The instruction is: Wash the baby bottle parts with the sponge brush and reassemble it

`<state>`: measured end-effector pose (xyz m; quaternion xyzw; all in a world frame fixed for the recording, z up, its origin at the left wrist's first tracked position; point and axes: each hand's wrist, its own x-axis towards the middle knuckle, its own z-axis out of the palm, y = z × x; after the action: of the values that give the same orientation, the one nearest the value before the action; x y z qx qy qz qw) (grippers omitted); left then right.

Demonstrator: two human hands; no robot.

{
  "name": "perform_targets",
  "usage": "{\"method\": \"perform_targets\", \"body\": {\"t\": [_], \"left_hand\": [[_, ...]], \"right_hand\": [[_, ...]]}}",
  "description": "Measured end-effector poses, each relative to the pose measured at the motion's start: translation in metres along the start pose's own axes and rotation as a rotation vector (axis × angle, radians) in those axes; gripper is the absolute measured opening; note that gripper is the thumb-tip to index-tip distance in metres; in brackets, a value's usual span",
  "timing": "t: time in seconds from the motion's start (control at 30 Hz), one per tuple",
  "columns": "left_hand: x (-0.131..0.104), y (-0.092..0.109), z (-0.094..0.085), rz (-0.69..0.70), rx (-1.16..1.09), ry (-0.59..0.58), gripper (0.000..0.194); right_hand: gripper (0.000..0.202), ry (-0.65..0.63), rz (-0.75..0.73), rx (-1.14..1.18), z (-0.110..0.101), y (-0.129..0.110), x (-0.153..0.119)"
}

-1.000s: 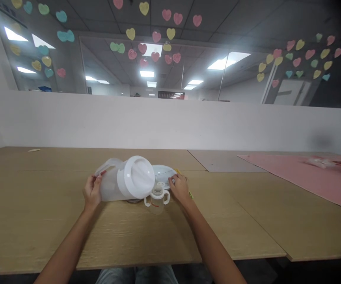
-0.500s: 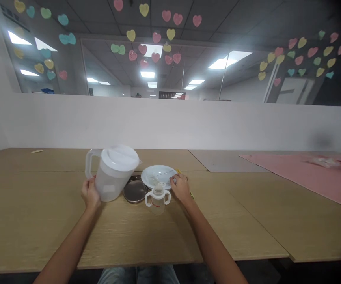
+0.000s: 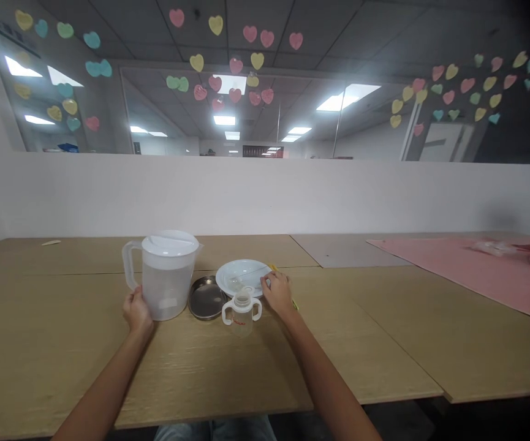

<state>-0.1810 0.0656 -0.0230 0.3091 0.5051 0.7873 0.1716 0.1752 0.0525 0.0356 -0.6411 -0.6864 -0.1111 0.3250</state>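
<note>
My left hand (image 3: pixel 138 312) is closed on the lower part of the white lidded pitcher (image 3: pixel 169 283), below its handle. The pitcher stands upright at the left of the group. My right hand (image 3: pixel 277 293) has its fingers curled at the right rim of a white plate (image 3: pixel 228 269). A small clear piece (image 3: pixel 236 283) and a thin line like a straw lie in the plate. Before the plate stands a clear two-handled baby bottle (image 3: pixel 241 317), its top uncovered. Between pitcher and bottle sits a round dark metal dish (image 3: pixel 206 299). Something thin and yellow (image 3: pixel 295 304) is partly hidden behind my right hand.
The wooden table (image 3: pixel 209 373) reaches back to a white wall (image 3: pixel 246 196). At the right lie a grey sheet (image 3: pixel 338 251) and a pink mat (image 3: pixel 453 263) with a plastic-wrapped item (image 3: pixel 494 247) on it. A small flat scrap (image 3: pixel 51 242) lies at the far left.
The pitcher has gone from leaning right to standing upright, with my left hand still on it. The right hand stays at the plate's rim. The whole view has shifted slightly.
</note>
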Motion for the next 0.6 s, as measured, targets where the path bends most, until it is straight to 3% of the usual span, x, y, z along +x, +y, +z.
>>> {"method": "perform_targets", "body": {"t": [0.1,0.33,0.47,0.6], "left_hand": [[0.003,-0.005,0.0,-0.061,0.031,0.131,0.034],[0.014,-0.02,-0.001,-0.114,0.014,0.16,0.029],[0.018,-0.025,0.0,-0.148,-0.022,0.151,0.029],[0.021,-0.027,-0.002,-0.155,-0.038,0.12,0.027]], "right_hand": [[0.032,-0.009,0.006,0.004,0.0,-0.001,-0.001],[0.026,0.019,0.029,0.0,-0.005,-0.001,0.002],[0.025,0.067,0.215,-0.009,-0.017,0.008,0.007],[0.029,-0.13,0.405,-0.094,-0.021,0.02,0.008]]}}
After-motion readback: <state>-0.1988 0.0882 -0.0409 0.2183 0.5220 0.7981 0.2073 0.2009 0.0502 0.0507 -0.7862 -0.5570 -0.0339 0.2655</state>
